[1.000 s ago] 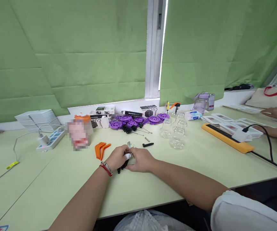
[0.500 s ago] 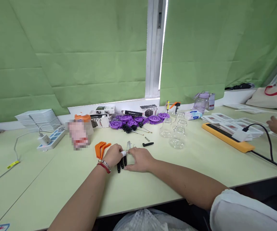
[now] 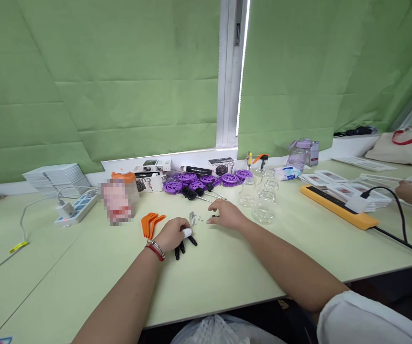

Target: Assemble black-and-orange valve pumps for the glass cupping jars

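While the left hand point(image 3: 171, 234) partly covers black rods point(image 3: 177, 252) on the worktop point(image 3: 227, 282), grip untellable, the right hand's point(image 3: 230, 216) fingers stand parted at a black piece point(image 3: 216, 216), likely a pick-up wanting a light pinch.

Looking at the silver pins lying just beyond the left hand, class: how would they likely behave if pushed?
The silver pins look slim and rod-like, so they may roll sideways. Their metallic shine suggests they are stiff and perhaps slippery. Lying flat on the table, they seem unlikely to tip.
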Demonstrator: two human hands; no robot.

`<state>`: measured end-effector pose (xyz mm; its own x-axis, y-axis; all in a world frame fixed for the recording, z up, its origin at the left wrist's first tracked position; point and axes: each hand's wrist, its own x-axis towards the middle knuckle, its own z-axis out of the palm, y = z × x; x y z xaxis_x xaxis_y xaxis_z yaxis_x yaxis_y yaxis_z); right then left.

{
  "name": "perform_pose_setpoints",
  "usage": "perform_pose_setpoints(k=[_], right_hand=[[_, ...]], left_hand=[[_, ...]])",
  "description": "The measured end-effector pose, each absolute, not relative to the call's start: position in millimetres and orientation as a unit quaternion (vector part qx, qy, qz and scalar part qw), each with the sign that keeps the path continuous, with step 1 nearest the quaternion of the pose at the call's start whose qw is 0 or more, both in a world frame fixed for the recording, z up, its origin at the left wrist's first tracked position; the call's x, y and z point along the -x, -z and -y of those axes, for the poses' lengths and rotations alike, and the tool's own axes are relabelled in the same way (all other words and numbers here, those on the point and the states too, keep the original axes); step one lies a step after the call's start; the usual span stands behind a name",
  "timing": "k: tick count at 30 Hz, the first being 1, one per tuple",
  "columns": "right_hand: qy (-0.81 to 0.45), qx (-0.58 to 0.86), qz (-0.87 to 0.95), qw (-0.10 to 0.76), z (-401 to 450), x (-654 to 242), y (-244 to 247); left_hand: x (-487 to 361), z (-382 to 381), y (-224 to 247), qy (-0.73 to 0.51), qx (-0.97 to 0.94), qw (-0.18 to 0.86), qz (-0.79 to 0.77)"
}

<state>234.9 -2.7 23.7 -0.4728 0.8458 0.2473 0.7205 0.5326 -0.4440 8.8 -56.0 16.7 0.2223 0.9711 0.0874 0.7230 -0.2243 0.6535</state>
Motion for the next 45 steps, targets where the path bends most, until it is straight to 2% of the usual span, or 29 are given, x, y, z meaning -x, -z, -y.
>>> perform_pose_setpoints(k=[5, 10, 14, 17, 20, 24, 27, 30, 38, 45], right_hand=[[-0.125, 0.492, 0.850, 0.139, -19.1, -259.0, -16.1], [-0.140, 0.495, 0.850, 0.112, -17.5, -255.1, -10.2], [-0.217, 0.482, 0.833, 0.162, -8.8, -247.6, -15.0], [-0.365, 0.443, 0.784, 0.235, 4.5, -235.2, -20.2], [-0.489, 0.385, 0.735, 0.272, 19.6, -218.5, -22.6], [-0.523, 0.344, 0.725, 0.286, 25.9, -207.1, -21.3], [-0.482, 0.371, 0.733, 0.303, 14.2, -214.5, -17.5], [-0.374, 0.449, 0.739, 0.335, -2.8, -229.2, -10.1], [-0.219, 0.475, 0.822, 0.227, -6.2, -228.8, 3.1], [-0.124, 0.501, 0.836, 0.183, 0.5, -216.5, 3.1]], left_hand=[[-5.3, 54.4, -11.1, -0.257, -0.740, 0.266, -0.561], [-1.5, 51.7, -6.5, -0.258, -0.733, 0.272, -0.568], [-6.8, 54.1, -12.3, -0.272, -0.741, 0.246, -0.562], [-15.9, 58.4, -18.5, -0.318, -0.753, 0.231, -0.528], [-25.9, 62.9, -21.5, -0.344, -0.763, 0.247, -0.488], [-32.4, 66.3, -22.6, -0.338, -0.774, 0.249, -0.474], [-31.0, 66.9, -25.1, -0.347, -0.760, 0.260, -0.483], [-28.9, 67.4, -29.5, -0.356, -0.747, 0.279, -0.488], [-30.3, 68.6, -29.9, -0.301, -0.781, 0.231, -0.497], [-29.8, 69.2, -23.1, -0.287, -0.761, 0.295, -0.503]])
